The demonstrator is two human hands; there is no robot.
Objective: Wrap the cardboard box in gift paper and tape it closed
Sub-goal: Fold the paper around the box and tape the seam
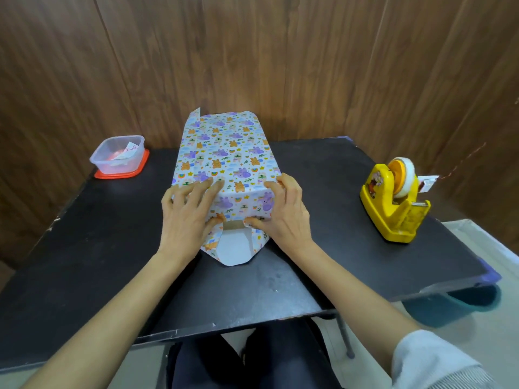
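Observation:
The cardboard box (235,224) lies lengthwise on the black table, covered in white gift paper (224,153) printed with small animals. At the near end a strip of bare cardboard shows under the folded-down top flap, and the bottom paper flap (234,249) lies flat on the table with its white side up. My left hand (188,211) presses the left near corner, fingers spread on top and thumb against the end face. My right hand (283,209) presses the right near corner the same way, thumb on the end fold. The far end of the paper stands open.
A yellow tape dispenser (396,203) with a white roll stands at the table's right. A clear plastic container (118,154) on a red lid sits at the back left. Wood panelling closes the back. The black table (84,262) ends just before my knees.

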